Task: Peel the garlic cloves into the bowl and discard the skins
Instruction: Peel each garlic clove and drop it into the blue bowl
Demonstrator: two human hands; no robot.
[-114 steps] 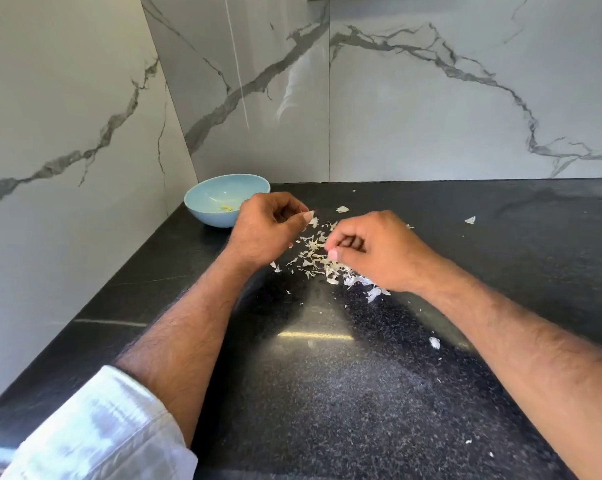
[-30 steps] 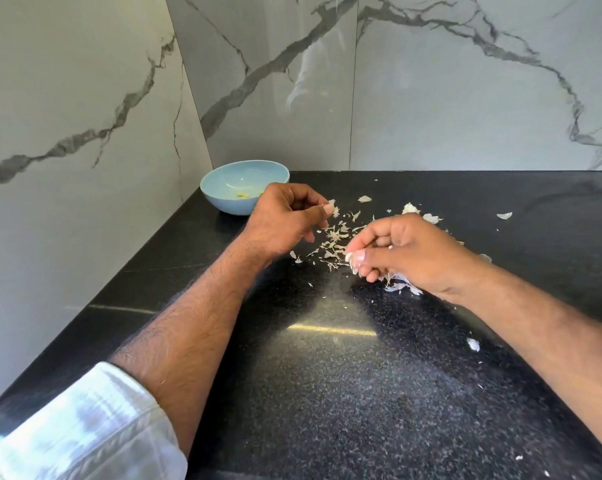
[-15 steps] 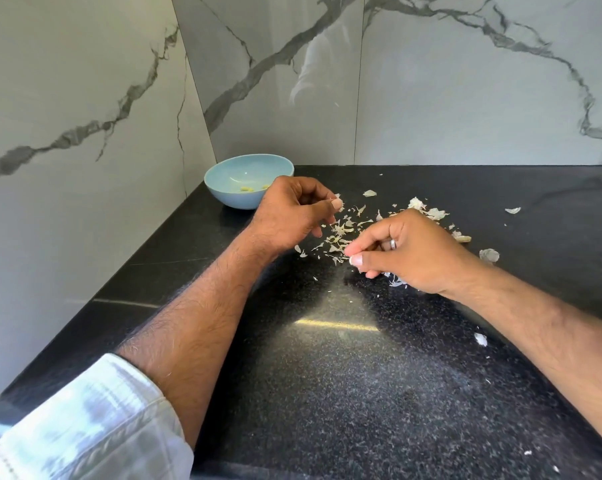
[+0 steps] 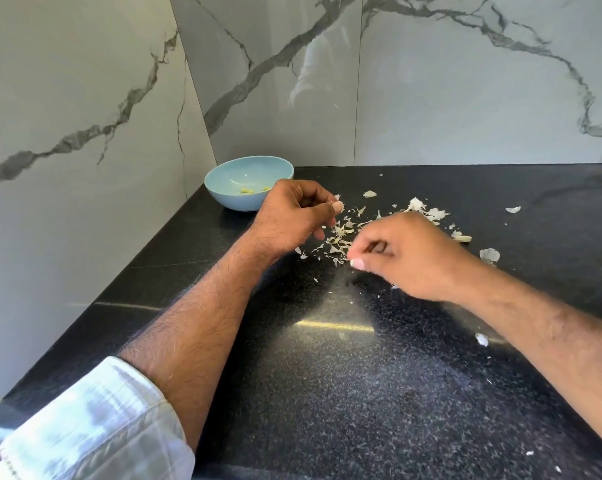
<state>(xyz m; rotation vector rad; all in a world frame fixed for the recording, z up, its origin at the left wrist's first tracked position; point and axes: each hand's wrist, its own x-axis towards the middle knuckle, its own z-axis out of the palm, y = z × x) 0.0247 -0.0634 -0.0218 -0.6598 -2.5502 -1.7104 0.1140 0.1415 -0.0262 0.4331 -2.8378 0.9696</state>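
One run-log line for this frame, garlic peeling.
stage: peeling | left hand: pinching pale piece | right hand: pinching among garlic skins | blue bowl: few peeled cloves | skins: undiscarded on black countertop

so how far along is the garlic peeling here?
Done: a few peeled cloves lie in the blue bowl. In hand: the left hand pinches something pale at its fingertips, and the right hand is curled shut over the skin pile; what either holds is unclear. Left: the skins are still scattered over the counter, none discarded. No whole unpeeled cloves can be made out.
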